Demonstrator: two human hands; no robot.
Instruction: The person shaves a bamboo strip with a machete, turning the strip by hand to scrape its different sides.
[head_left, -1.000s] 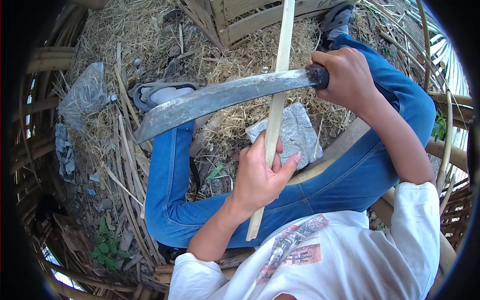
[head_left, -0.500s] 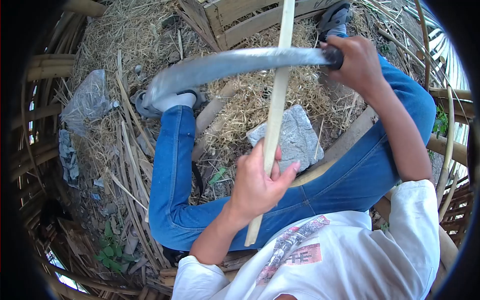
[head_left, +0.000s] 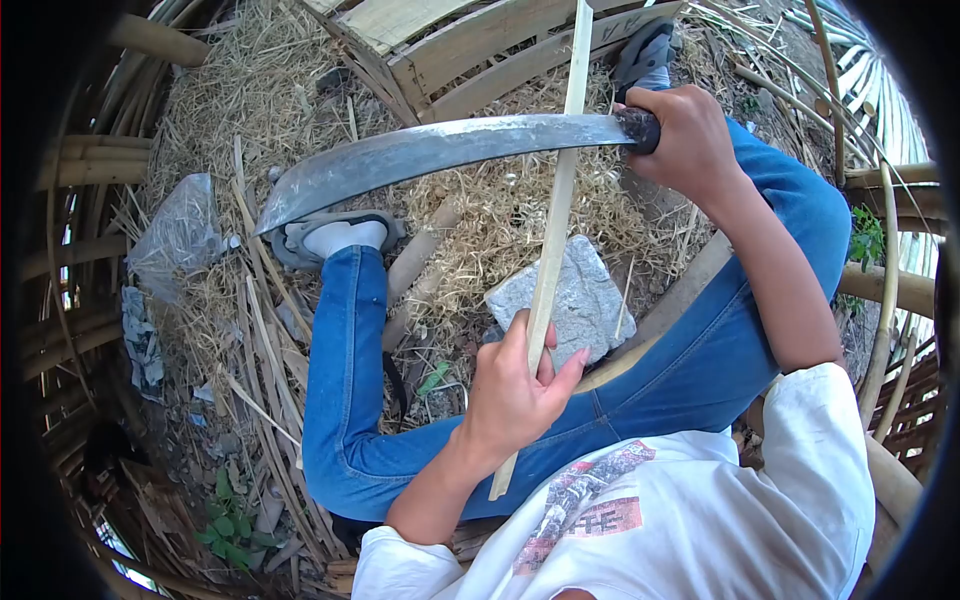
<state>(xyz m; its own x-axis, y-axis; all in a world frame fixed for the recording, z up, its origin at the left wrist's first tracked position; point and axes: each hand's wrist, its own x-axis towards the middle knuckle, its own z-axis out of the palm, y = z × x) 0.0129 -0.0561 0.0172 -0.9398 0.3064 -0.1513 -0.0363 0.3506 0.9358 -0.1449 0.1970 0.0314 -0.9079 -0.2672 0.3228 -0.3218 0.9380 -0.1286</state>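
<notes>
A long, pale bamboo strip (head_left: pixel 560 205) runs from near my shirt up toward the wooden crate, with my left hand (head_left: pixel 520 392) closed around its lower part. My right hand (head_left: pixel 687 140) grips the dark handle of a machete (head_left: pixel 440 150). Its broad, slightly curved blade stretches leftward and crosses the strip near the handle; I cannot tell whether it touches it. Behind the strip, just beyond my left hand, lies a rough grey stone block (head_left: pixel 590 300).
A slatted wooden crate (head_left: pixel 480 60) stands at the top. Shavings (head_left: pixel 500 215) cover the ground between my legs. Split bamboo pieces (head_left: pixel 270 370) and a clear plastic bag (head_left: pixel 180 235) lie at left. Bamboo poles (head_left: pixel 890 288) frame the right side.
The machete and my right hand have shifted slightly left and down, and the blade is less blurred. My left hand still holds the strip. The whole view has tilted a little.
</notes>
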